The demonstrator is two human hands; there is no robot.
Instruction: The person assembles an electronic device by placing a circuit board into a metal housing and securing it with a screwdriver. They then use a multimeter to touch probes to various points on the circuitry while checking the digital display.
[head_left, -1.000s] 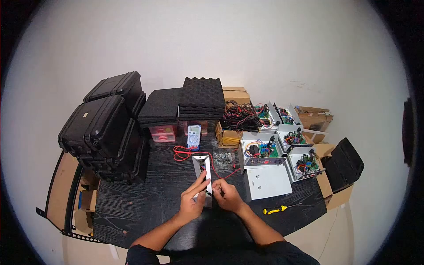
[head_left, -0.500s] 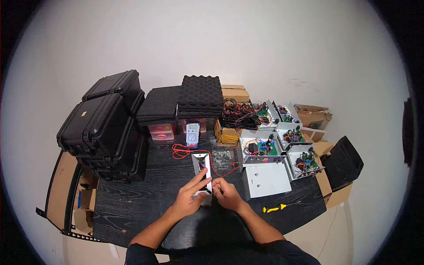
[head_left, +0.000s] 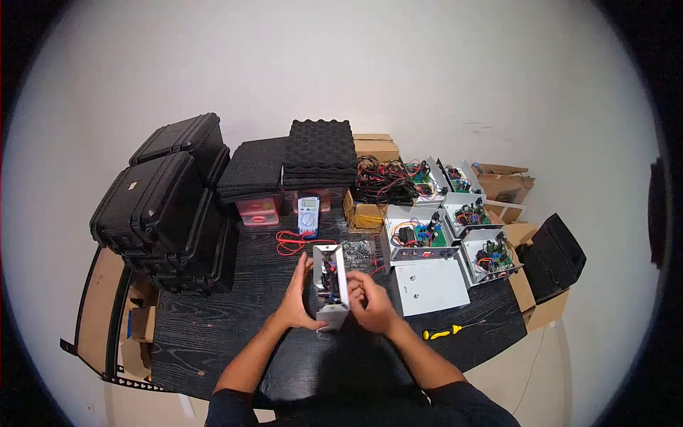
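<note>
A white metal case point(head_left: 342, 285) stands on its side in front of me, its open face showing wires and electronic parts inside. My left hand point(head_left: 293, 302) grips it from the left, thumb along its lower edge and fingers at the far left side. Against the case's right panel is my right hand point(head_left: 373, 306), with curled fingers; whatever they pinch is hidden. Just beyond the case lie a clear tray of small screws point(head_left: 358, 252) and a blue-framed multimeter point(head_left: 308, 217) with red leads point(head_left: 290, 243).
Several open white cases with circuit boards point(head_left: 420, 238) fill the right side, near a flat white panel point(head_left: 430, 286). A yellow screwdriver point(head_left: 445, 332) lies at front right. Black hard cases point(head_left: 153, 199) are stacked left; foam sheets point(head_left: 321, 146) sit at the back.
The white case has been tilted so more of its interior faces me. My left hand has shifted from across its front to its left side; my right hand has moved slightly right.
</note>
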